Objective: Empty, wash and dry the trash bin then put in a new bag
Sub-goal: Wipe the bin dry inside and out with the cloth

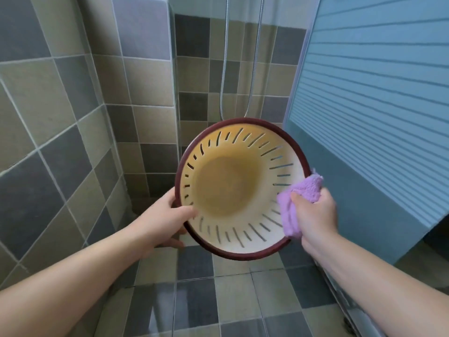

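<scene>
The trash bin (pixel 228 186) is a round cream plastic bin with slotted walls and a dark red rim. It is tipped with its mouth toward me, held in the air. My left hand (pixel 167 216) grips the rim at its lower left, thumb inside. My right hand (pixel 311 210) is closed on a purple cloth (pixel 300 205), which is pressed against the inside wall and rim on the bin's right side. The bin's inside looks empty, with no bag in it.
I stand in a tiled bathroom with grey and beige wall tiles (pixel 60 142) and a wet floor (pixel 218 295). A metal shower hose (pixel 252 76) hangs behind the bin. A blue ribbed panel (pixel 369 113) stands close on the right.
</scene>
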